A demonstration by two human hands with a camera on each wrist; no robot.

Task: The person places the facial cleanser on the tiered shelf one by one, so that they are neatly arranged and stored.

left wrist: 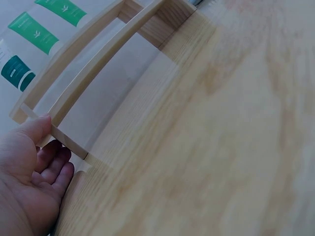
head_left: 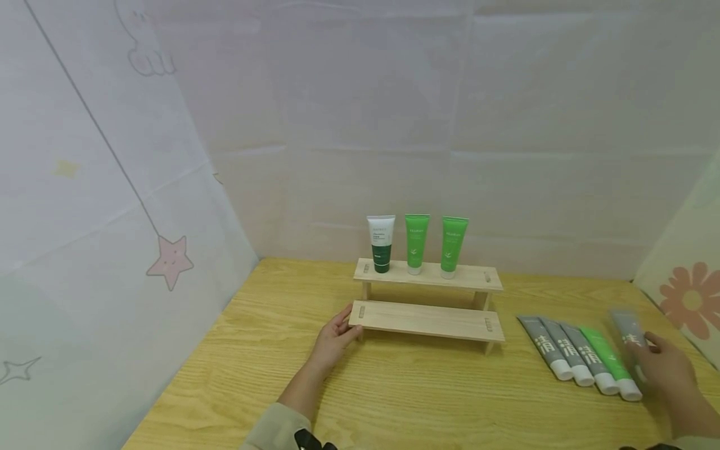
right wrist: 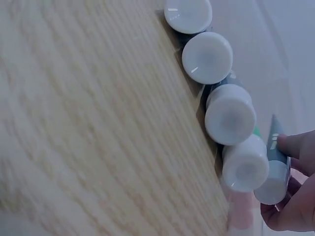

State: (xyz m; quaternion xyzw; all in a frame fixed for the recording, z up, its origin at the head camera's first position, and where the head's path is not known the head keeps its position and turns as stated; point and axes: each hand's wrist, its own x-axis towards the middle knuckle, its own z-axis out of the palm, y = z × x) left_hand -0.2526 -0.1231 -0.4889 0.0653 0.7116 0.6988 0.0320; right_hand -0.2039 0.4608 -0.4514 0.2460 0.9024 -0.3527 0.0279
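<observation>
My left hand grips the left end of a two-step wooden display shelf. In the left wrist view, the thumb lies against the lower step's end and the fingers curl beneath it. At the right, my right hand pinches a grey tube with a white cap, between thumb and fingers. The tube is blurred in the head view. Just left of it lie a green tube and several grey tubes, side by side, caps toward me.
Upright on the upper step stand a white and dark green tube and two green tubes. The yellow wood-grain table meets a pale cloth backdrop behind the shelf, with patterned cloth at both sides.
</observation>
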